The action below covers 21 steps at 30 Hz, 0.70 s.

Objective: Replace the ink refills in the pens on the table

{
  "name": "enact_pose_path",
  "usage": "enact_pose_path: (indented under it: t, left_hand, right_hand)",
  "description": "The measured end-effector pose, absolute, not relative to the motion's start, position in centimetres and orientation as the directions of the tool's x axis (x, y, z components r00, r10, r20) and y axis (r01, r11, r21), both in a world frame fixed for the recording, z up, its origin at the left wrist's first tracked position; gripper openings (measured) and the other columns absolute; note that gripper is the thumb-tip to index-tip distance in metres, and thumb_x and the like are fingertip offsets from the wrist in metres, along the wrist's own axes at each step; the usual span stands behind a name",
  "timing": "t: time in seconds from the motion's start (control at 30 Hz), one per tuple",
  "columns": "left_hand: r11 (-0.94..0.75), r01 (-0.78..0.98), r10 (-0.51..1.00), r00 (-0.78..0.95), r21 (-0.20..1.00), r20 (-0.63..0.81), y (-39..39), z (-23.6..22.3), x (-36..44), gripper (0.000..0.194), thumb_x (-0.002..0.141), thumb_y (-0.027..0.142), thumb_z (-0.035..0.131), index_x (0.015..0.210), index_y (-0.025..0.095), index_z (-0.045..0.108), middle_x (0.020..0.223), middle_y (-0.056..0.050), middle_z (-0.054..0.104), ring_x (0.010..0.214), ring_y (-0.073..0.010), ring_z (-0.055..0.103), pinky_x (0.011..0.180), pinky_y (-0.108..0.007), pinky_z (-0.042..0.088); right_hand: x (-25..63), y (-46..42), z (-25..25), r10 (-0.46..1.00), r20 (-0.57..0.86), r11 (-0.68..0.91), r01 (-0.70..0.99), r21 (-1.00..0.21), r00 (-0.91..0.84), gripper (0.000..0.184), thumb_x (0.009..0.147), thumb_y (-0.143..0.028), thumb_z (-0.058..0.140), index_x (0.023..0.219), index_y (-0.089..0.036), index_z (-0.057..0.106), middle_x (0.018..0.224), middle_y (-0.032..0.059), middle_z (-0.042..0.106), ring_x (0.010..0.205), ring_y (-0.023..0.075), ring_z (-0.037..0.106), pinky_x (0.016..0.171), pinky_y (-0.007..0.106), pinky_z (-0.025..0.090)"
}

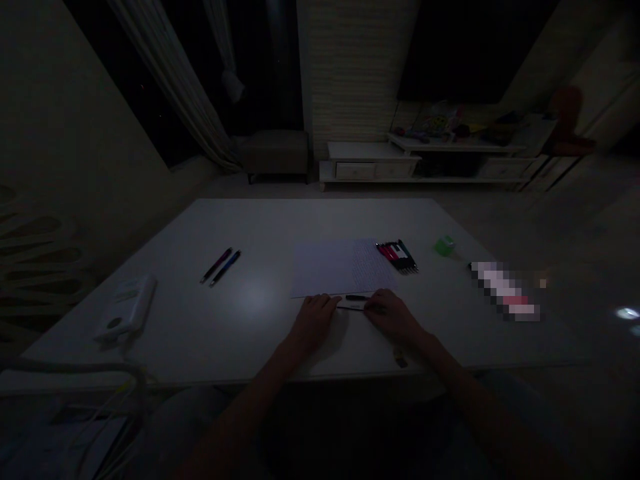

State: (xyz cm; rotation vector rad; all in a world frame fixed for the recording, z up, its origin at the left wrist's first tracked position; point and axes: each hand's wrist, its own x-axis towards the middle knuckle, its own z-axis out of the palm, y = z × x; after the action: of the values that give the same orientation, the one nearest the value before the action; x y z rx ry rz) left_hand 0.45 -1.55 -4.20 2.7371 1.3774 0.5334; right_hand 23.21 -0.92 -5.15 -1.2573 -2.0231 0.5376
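Both my hands are close together at the front of the white table [190, 340]. A thin, pen-like stick [352, 307], pale with a dark lower edge, spans the gap between them. My left hand [315, 317] is closed with its fingertips at the left end. My right hand [393, 315] is closed over the right end, its fingers curled and partly hidden. Just above the stick lies a short black pen piece [356, 297], its right end touching or near my right fingers. Beyond my hands is a sheet of paper [325, 267] with handwriting on its right part.
Several pens [399, 257] lie in a row right of the paper, with a green see-through item [443, 245] farther right. Two pens [221, 267] and a white power strip [127, 307] are on the left. A small dark object [400, 357] sits near the front edge. The room is dim.
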Motion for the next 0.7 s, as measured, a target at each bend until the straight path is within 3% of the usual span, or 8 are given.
enact_pose_path:
  t: [0.2, 0.3, 0.43, 0.6, 0.7]
  left_hand:
    - [-0.676, 0.695, 0.732, 0.595, 0.244, 0.333, -1.4, -5.0, 0.2, 0.041, 0.087, 0.015, 0.043, 0.129, 0.018, 0.039, 0.099, -0.007, 0.061, 0.094, -0.0171, 0.053, 0.084, -0.033, 0.039]
    - [-0.666, 0.684, 0.744, 0.583, 0.297, 0.327, -1.4, -5.0, 0.3, 0.042, 0.087, 0.02, 0.048, 0.128, 0.019, 0.041, 0.093, -0.006, 0.063, 0.09, -0.0165, 0.055, 0.081, -0.031, 0.041]
    - [-0.645, 0.669, 0.764, 0.546, 0.371, 0.345, -1.4, -4.7, 0.3, 0.038, 0.083, 0.021, 0.055, 0.12, 0.021, 0.049, 0.1, -0.006, 0.064, 0.094, -0.0168, 0.056, 0.083, -0.033, 0.042]
    - [-0.498, 0.728, 0.85, 0.302, 0.471, 0.431, 0.1, -4.3, -2.0, 0.019, 0.085, 0.022, 0.05, 0.102, 0.02, 0.058, 0.098, -0.004, 0.064, 0.093, -0.0162, 0.057, 0.085, -0.032, 0.043]
    - [-0.313, 0.787, 0.902, 0.071, 0.531, 0.426, 1.6, -3.7, -5.3, 0.014, 0.083, 0.025, 0.051, 0.092, 0.019, 0.06, 0.092, -0.004, 0.064, 0.083, -0.015, 0.058, 0.078, -0.029, 0.045]
  right_hand:
    - [23.8, -0.4, -4.8, 0.901, 0.345, 0.433, 0.615, -0.659, -0.264, 0.011, 0.076, -0.027, 0.058, 0.079, -0.018, 0.063, 0.08, 0.0047, 0.059, 0.077, 0.0167, 0.055, 0.07, 0.03, 0.045]
    - [24.3, 0.0, -4.7, 0.915, 0.357, 0.391, 0.623, -0.678, -0.187, 0.015, 0.078, -0.031, 0.054, 0.079, -0.018, 0.063, 0.079, 0.0044, 0.059, 0.071, 0.0156, 0.055, 0.065, 0.029, 0.044]
    - [25.1, 0.7, -4.9, 0.929, 0.359, 0.331, 0.639, -0.694, -0.092, 0.019, 0.08, -0.033, 0.05, 0.081, -0.019, 0.063, 0.076, 0.004, 0.061, 0.068, 0.0154, 0.055, 0.063, 0.028, 0.044]
    - [27.2, 2.1, -5.0, 0.931, 0.352, 0.187, 0.705, -0.684, 0.095, 0.025, 0.078, -0.038, 0.05, 0.077, -0.017, 0.063, 0.075, 0.0054, 0.064, 0.067, 0.0165, 0.057, 0.066, 0.029, 0.043]
    - [29.1, 2.7, -4.4, 0.943, 0.263, 0.023, 0.746, -0.666, 0.205, 0.03, 0.079, -0.041, 0.048, 0.071, -0.017, 0.062, 0.069, 0.0055, 0.063, 0.063, 0.0168, 0.057, 0.06, 0.028, 0.041]
